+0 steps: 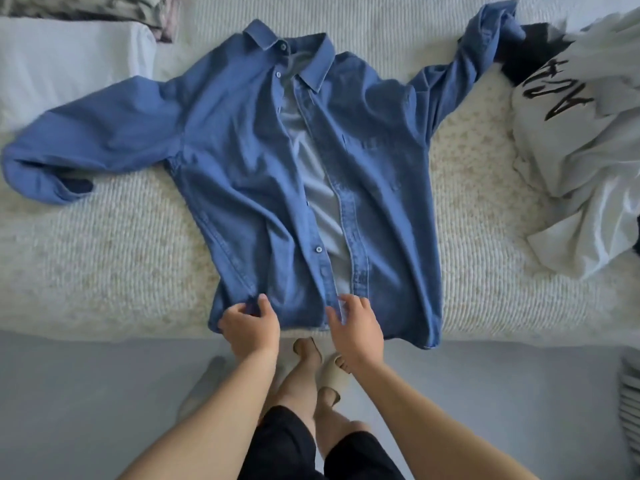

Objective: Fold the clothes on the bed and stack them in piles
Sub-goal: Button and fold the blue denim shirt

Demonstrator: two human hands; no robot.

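Shirt (263, 174) spread flat on the bed (104, 265), centre of frame, collar toward the top, hem at the bed's near edge. One sleeve reaches to mid-left; the other runs to upper right, its cuff touching the heap of clothes (581, 133) at right edge. Pillow (69, 64) upper left, behind the left sleeve; bundled fabric (86, 6) behind it at top left corner. Left hand (251, 325) and right hand (356, 327) on the hem, lower centre. Floor (86, 393) below the bed.
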